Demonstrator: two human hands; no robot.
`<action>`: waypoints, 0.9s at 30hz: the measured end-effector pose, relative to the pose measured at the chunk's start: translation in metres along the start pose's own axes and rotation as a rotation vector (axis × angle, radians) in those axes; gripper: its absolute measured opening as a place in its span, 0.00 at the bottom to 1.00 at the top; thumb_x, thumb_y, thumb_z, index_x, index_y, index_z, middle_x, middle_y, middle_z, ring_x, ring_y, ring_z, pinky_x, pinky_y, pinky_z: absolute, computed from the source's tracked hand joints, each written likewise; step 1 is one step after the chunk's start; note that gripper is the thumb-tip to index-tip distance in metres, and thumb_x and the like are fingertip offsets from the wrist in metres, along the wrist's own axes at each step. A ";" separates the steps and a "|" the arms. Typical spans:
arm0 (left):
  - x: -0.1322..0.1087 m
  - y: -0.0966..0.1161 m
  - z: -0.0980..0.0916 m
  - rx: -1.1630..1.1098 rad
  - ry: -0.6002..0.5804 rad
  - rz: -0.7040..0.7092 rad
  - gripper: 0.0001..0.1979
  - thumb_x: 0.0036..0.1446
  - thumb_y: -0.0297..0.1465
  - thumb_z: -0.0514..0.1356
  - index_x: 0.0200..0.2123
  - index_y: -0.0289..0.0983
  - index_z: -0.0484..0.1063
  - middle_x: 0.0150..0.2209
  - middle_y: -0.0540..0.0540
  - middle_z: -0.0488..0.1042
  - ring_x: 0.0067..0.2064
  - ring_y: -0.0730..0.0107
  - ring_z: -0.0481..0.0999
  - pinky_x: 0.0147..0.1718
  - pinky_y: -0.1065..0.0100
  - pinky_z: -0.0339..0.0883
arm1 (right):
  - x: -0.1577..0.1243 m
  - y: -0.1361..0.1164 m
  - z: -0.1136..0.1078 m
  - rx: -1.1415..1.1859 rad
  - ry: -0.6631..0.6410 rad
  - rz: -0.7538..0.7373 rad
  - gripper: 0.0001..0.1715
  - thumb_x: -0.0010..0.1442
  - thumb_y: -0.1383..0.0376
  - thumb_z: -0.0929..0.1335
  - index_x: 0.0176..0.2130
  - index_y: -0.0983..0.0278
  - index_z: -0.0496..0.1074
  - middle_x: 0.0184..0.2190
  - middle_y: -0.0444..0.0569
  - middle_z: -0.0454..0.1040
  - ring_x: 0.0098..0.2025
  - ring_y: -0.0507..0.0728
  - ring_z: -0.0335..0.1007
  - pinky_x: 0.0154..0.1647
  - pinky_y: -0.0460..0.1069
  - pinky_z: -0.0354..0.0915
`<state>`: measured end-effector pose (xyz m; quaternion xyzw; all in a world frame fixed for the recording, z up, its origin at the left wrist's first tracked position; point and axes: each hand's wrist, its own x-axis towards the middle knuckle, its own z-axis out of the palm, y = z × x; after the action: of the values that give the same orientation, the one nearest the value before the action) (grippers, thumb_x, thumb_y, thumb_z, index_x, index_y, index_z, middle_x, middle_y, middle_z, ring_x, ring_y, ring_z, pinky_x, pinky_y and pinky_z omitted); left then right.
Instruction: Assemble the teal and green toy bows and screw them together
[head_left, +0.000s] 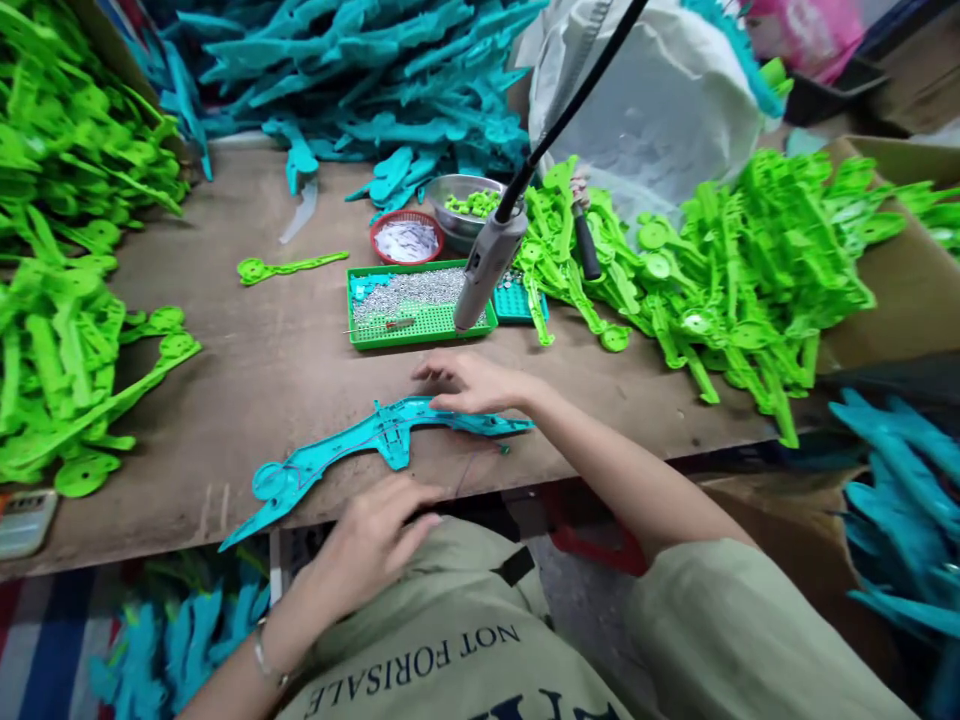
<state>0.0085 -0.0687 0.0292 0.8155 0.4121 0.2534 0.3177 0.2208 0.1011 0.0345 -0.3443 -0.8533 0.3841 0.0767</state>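
A long teal plastic toy shell (pixel 352 450) lies on the brown table (pixel 255 370) near its front edge, with thin wires running inside it. My right hand (pixel 472 383) rests on the shell's right part, fingers spread flat. My left hand (pixel 375 535) sits at the table's front edge just below the shell, fingers loosely curled, holding nothing that I can see. A grey electric screwdriver (pixel 487 265) hangs on a black cable above the table, a little beyond my right hand.
A green tray of small screws (pixel 416 305) lies behind the shell, with a red dish (pixel 406 238) and a metal bowl (pixel 465 205) further back. Green plastic parts are piled at the left (pixel 67 300) and right (pixel 735 270); teal parts (pixel 375 70) at the back.
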 end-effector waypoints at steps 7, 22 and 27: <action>-0.033 -0.056 -0.052 0.507 0.354 -0.095 0.17 0.62 0.30 0.64 0.53 0.35 0.70 0.49 0.36 0.77 0.51 0.53 0.76 0.52 0.53 0.70 | -0.093 -0.002 -0.005 -0.023 0.405 0.265 0.11 0.63 0.64 0.66 0.42 0.64 0.77 0.36 0.51 0.81 0.34 0.55 0.75 0.34 0.49 0.69; 0.001 -0.082 0.010 0.554 0.237 -0.115 0.34 0.66 0.40 0.57 0.71 0.39 0.52 0.64 0.36 0.69 0.64 0.47 0.68 0.63 0.45 0.57 | -0.049 0.057 -0.048 -0.329 0.787 0.392 0.13 0.57 0.73 0.64 0.37 0.63 0.77 0.34 0.51 0.80 0.35 0.57 0.76 0.40 0.51 0.70; 0.000 -0.087 0.013 0.548 0.232 -0.083 0.38 0.63 0.44 0.59 0.71 0.38 0.52 0.61 0.36 0.73 0.63 0.48 0.70 0.64 0.45 0.55 | -0.023 0.084 -0.072 -0.369 0.777 0.514 0.17 0.57 0.76 0.62 0.42 0.66 0.76 0.37 0.53 0.80 0.37 0.58 0.75 0.43 0.52 0.69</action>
<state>-0.0272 -0.0334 -0.0429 0.8189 0.5316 0.2114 0.0468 0.3115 0.1691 0.0281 -0.6688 -0.7030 0.0767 0.2294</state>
